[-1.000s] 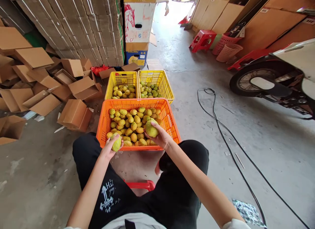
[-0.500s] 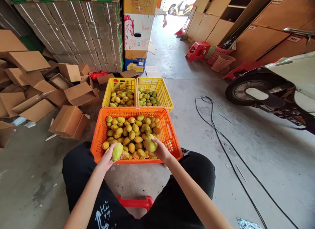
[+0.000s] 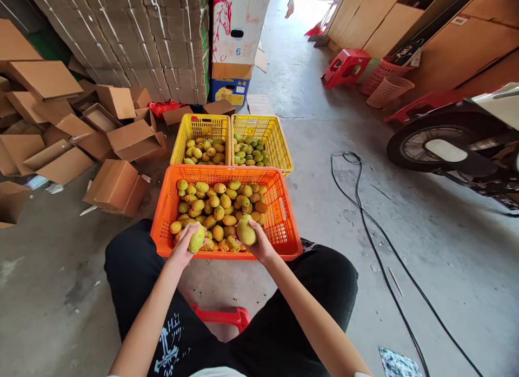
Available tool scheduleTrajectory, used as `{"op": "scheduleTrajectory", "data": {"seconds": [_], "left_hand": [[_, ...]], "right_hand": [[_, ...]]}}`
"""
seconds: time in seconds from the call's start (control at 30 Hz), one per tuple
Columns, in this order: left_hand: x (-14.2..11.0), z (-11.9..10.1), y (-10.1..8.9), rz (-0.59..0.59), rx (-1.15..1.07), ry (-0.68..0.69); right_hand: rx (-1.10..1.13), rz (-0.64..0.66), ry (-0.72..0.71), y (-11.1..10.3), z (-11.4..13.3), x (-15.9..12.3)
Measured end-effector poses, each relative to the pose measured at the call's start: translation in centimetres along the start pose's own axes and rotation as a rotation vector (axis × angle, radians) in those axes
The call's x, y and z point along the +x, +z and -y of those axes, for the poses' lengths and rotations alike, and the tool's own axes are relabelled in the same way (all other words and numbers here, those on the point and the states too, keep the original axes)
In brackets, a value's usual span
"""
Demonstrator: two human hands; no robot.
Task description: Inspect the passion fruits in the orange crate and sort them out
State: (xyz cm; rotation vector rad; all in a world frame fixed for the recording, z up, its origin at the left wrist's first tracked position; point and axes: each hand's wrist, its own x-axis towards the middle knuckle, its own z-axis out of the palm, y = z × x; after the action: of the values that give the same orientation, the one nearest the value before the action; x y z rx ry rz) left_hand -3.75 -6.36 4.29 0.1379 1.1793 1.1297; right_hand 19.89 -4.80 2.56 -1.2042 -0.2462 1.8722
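Note:
My left hand (image 3: 185,246) is closed around a yellow-green papaya (image 3: 197,239) over the near left edge of an orange crate (image 3: 292,233). Another papaya (image 3: 246,231), rounder and dull green-yellow, sits in the grip of my right hand (image 3: 261,244), above the fruit on the crate's near right side. Many yellow and orange-tinged papayas (image 3: 219,213) lie piled in the orange crate between my knees. Behind it, a yellow crate (image 3: 182,131) on the left contains yellowish fruit, and a second yellow crate (image 3: 281,144) on the right contains greener fruit.
Loose cardboard boxes (image 3: 133,139) litter the floor at left, before stacked flat cartons (image 3: 141,41). A black cable (image 3: 360,204) loops across the floor at right, near a motorbike wheel (image 3: 425,141). A red stool (image 3: 346,66) stands farther back. Red plastic (image 3: 221,316) shows between my legs.
My two hands have drawn slightly closer together, each keeping its papaya. The left papaya has turned and moved up a little. The camera view has tilted downward.

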Motion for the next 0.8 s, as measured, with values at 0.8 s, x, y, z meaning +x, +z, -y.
{"op": "scheduleTrajectory", "data": {"seconds": [0.8], "left_hand": [[0.4, 0.6, 0.2, -0.090, -0.044, -0.154]], "right_hand": [[0.256, -0.058, 0.119, 0.7, -0.1, 0.4]]}}
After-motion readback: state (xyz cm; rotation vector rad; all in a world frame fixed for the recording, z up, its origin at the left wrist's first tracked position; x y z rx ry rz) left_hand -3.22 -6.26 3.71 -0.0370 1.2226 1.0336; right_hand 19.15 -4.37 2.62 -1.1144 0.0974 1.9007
